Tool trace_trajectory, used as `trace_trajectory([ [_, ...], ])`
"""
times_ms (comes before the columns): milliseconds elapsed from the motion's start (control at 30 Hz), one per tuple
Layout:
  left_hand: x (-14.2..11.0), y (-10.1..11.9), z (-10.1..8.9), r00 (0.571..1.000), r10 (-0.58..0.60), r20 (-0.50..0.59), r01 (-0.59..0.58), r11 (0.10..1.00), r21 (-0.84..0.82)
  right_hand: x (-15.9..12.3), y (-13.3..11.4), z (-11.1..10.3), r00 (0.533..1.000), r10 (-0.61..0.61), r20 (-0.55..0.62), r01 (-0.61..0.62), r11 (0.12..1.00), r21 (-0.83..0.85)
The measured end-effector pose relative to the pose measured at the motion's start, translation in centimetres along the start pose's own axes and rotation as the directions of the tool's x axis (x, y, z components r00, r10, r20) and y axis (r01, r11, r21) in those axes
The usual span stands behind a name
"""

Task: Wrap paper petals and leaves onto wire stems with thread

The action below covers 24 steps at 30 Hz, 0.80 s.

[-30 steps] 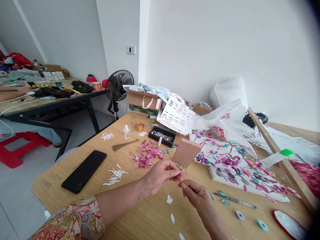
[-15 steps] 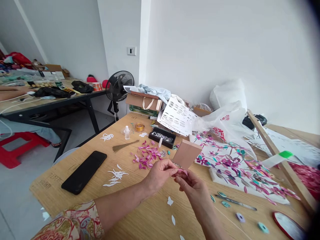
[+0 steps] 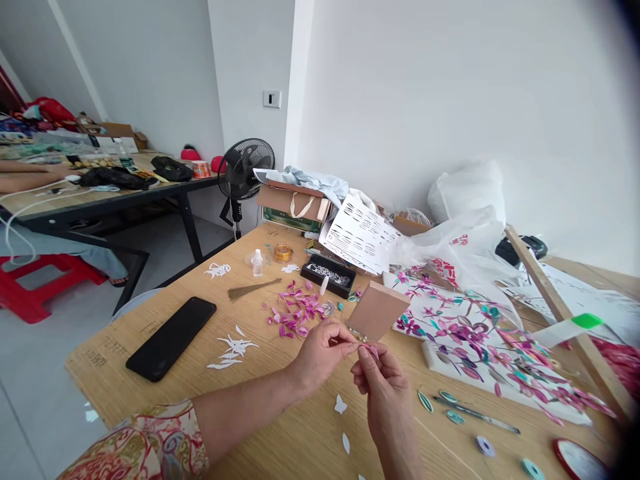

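Note:
My left hand (image 3: pixel 320 353) and my right hand (image 3: pixel 380 377) meet above the wooden table (image 3: pixel 300 440), fingertips pinched together on a small pink paper petal (image 3: pixel 371 349). A pile of loose pink petals (image 3: pixel 296 311) lies just beyond my left hand. A small brown card (image 3: pixel 376 311) stands right behind my fingers. To the right lies a white board covered with pink and teal paper flowers (image 3: pixel 470 327).
A black phone (image 3: pixel 171 329) and white paper cut-outs (image 3: pixel 234 348) lie at left. A black tray (image 3: pixel 327 275), glue bottle (image 3: pixel 257 261), wire spool (image 3: pixel 283 252), tweezers (image 3: pixel 475 413), paper coils and a wooden frame (image 3: pixel 565 313) surround the work. A fan (image 3: pixel 245 172) and another table with a person's arm (image 3: pixel 30 179) stand beyond.
My right hand has risen and closed in on my left, so both now pinch the petal together. The view has shifted slightly.

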State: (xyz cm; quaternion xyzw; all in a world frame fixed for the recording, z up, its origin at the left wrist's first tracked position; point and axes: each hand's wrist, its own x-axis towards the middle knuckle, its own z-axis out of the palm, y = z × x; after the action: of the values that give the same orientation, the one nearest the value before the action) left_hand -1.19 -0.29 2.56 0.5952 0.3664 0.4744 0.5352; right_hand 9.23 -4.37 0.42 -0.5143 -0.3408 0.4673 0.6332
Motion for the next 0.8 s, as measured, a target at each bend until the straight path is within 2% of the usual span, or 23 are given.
trace_trajectory([
  [133,0.0,-0.2,-0.1,0.999,-0.033,0.039,0.031,0.998,0.046,0.1,0.4,-0.4,1.0,-0.001,-0.01,0.001,1.0,0.023],
  [367,0.0,-0.5,-0.2,0.998,0.004,0.068,-0.015,0.988,0.156,0.0,0.5,-0.7,1.0,0.0,-0.008,0.0,0.999,0.036],
  [667,-0.1,-0.9,-0.3,0.998,0.045,0.036,-0.051,0.979,0.2,-0.1,0.9,-0.7,1.0,0.003,-0.011,-0.003,0.999,0.039],
  [800,-0.1,-0.5,-0.5,0.999,0.049,0.023,-0.053,0.97,0.238,-0.3,1.2,-0.3,0.999,0.04,0.022,-0.04,0.999,-0.002],
])
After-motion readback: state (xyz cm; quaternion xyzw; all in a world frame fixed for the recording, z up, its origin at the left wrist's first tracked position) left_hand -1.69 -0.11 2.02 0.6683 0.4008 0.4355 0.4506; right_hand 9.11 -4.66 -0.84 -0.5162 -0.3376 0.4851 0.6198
